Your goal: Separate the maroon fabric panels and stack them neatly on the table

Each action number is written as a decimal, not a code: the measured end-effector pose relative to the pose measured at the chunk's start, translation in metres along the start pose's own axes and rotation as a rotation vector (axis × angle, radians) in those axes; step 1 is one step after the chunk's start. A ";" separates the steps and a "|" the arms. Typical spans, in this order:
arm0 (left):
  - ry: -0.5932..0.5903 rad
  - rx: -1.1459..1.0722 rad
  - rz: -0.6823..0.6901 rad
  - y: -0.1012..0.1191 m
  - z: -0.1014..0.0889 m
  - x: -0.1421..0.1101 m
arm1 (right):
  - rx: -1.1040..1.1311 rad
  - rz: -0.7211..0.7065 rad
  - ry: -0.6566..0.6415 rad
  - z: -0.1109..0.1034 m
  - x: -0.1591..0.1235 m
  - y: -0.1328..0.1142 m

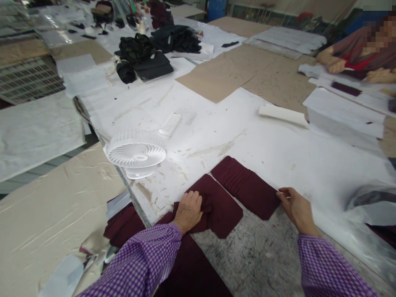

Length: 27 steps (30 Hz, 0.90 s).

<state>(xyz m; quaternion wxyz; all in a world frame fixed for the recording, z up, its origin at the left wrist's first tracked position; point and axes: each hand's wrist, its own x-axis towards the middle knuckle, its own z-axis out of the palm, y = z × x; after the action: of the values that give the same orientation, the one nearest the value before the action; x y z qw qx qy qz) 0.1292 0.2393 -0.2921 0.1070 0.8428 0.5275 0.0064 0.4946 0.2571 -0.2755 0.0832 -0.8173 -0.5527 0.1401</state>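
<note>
Our left hand (188, 212) bunches a maroon fabric panel (227, 208) in curled fingers at five o'clock in the view, while our right hand (298, 210) pinches a corner of the fanned stack of maroon pieces (244, 185) at four o'clock, just beside it on the worktable (204, 136). A white desk fan (139, 152) stands at nine o'clock, a co-worker (360, 62) at two.
</note>
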 end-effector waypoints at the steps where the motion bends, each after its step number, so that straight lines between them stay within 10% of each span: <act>1: 0.001 -0.001 0.001 0.000 0.000 0.000 | 0.004 -0.001 -0.001 0.001 0.000 0.001; 15: 0.016 0.028 0.004 0.002 -0.003 0.001 | -0.039 -0.133 0.227 -0.006 -0.010 -0.046; 27: 0.037 0.031 0.034 0.006 -0.006 0.002 | -0.190 -0.170 0.179 0.069 -0.018 -0.094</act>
<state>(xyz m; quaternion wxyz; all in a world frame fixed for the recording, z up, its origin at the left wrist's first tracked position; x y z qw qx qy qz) 0.1349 0.2393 -0.2848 0.0842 0.8529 0.5149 0.0156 0.3837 0.2739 -0.3110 0.0661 -0.7809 -0.6211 0.0064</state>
